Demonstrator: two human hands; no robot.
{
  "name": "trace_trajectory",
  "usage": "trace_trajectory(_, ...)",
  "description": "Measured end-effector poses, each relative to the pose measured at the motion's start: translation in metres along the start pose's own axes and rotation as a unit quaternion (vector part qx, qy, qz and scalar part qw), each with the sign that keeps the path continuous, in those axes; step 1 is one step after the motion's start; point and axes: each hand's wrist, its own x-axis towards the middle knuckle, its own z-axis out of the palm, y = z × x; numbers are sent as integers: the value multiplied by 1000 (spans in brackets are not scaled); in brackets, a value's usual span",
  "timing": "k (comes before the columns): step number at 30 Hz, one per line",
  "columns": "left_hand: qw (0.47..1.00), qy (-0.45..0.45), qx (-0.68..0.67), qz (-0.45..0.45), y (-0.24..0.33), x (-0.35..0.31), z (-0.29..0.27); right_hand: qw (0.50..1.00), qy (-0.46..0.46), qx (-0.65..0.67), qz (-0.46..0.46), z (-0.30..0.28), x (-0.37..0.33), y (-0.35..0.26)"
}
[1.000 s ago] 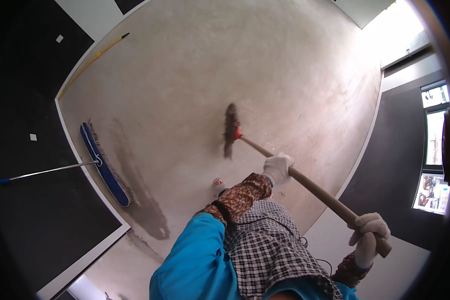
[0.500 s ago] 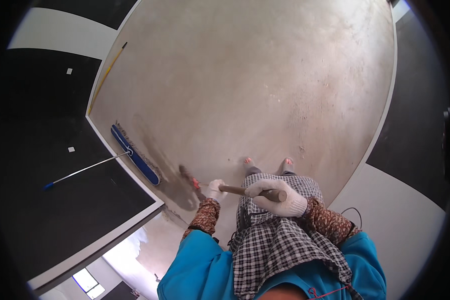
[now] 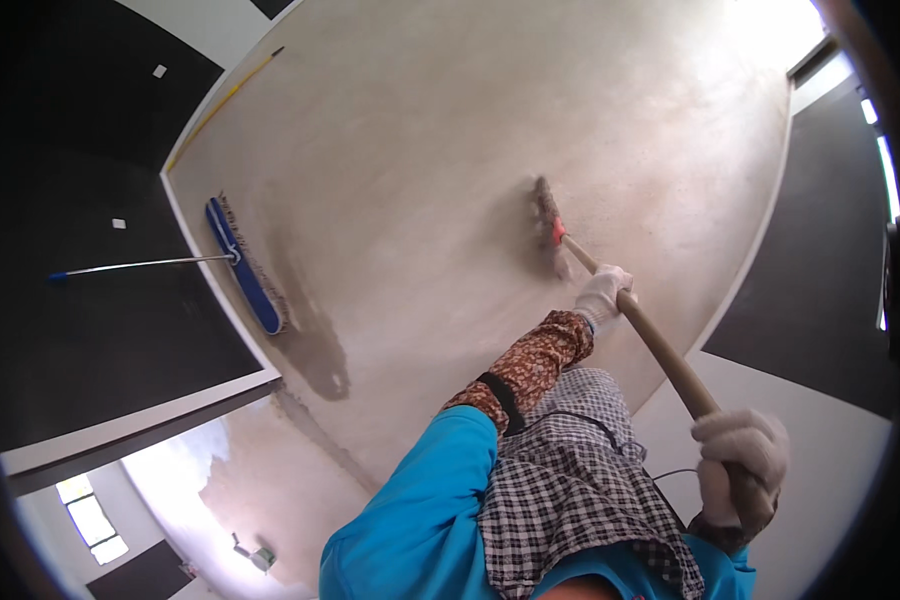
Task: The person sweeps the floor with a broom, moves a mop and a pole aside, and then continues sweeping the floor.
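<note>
- Broom (image 3: pixel 630 310): long wooden handle running diagonally from lower right up to centre, red collar at the head, dusty brown bristle head (image 3: pixel 545 225) down on the concrete floor (image 3: pixel 420 130), mid-floor, right of centre.
- Left hand (image 3: pixel 604 293): white glove, grip wrapped around the handle a short way below the red collar; patterned brown sleeve behind it.
- Right hand (image 3: pixel 738 462): white glove, grip closed around the upper end of the handle, near the lower right rim, close to the body.
- Open room: wide bare floor ahead and to the left of the bristle head; well apart from every wall. Nearest edge to the right, where pale floor meets a white skirting strip (image 3: pixel 760 240) and dark wall (image 3: pixel 820 300).
- Look of floor: pale beige, dusty, darker smudge around the bristles, dark wet-looking patch (image 3: pixel 315 350) near the left edge.
- Blue push broom (image 3: pixel 242 265): flat head lying along the left floor edge, thin metal handle (image 3: pixel 140 265) with blue tip sticking out left over the black area (image 3: pixel 70 330); well apart from the wooden broom.
- Thin yellow-brown stick (image 3: pixel 225 95) lying along the upper left floor edge.
- Clothing at bottom: blue top (image 3: pixel 420 500), checked cloth (image 3: pixel 570 470).
- Bright glare top right; small window (image 3: pixel 90 515) lower left.
</note>
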Motion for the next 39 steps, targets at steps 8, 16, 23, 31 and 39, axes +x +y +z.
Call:
trace_trajectory(8, 972, -119, 187, -81, 54, -109, -54, 951, 172, 205, 154, -1, -119, -29)
trace_trajectory(16, 869, -241, 306, -307, -36, -205, -85, 870, -9, 390, 301, 68, -115, 29)
trace_trajectory(23, 911, -221, 300, -173, -19, -160, 6, 872, -22, 358, 333, -3, -135, 50)
trace_trajectory(31, 959, -183, 214, 11, 57, -36, 188, 955, 107, 150, 231, -119, -180, 77)
trace_trajectory(39, 961, -222, 157, -48, 205, -39, 205, 928, 324, 128, 132, -259, -274, 121)
